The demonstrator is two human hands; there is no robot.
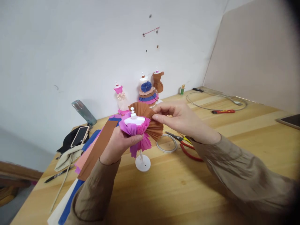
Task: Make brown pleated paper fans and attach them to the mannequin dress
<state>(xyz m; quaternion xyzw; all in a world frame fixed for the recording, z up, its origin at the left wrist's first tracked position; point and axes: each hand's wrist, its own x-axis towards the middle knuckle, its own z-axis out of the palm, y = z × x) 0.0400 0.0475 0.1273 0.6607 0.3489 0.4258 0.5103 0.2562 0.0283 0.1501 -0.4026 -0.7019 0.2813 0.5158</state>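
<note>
A small white dress form (pixel 142 163) on a round base wears a ruffled magenta paper dress (pixel 143 144). My left hand (pixel 120 139) is closed around the dressed torso, its thumb across the front. Behind the form's right side spreads a pleated brown paper fan (pixel 153 126). With thumb and forefinger, my right hand (pixel 175 117) pinches the fan's upper right edge. The dress and my left hand hide the fan's inner end, so I cannot tell whether it is attached.
Dressed mini forms (pixel 146 93) stand by the wall. Coloured paper strips (pixel 98 150), a phone (pixel 80 136) and a spray bottle (pixel 83 112) lie left. Rightward are scissors (pixel 191 153), a tape ring (pixel 167 150), a red cutter (pixel 223 111), a coiled cable (pixel 217 95) and a battery (pixel 182 90).
</note>
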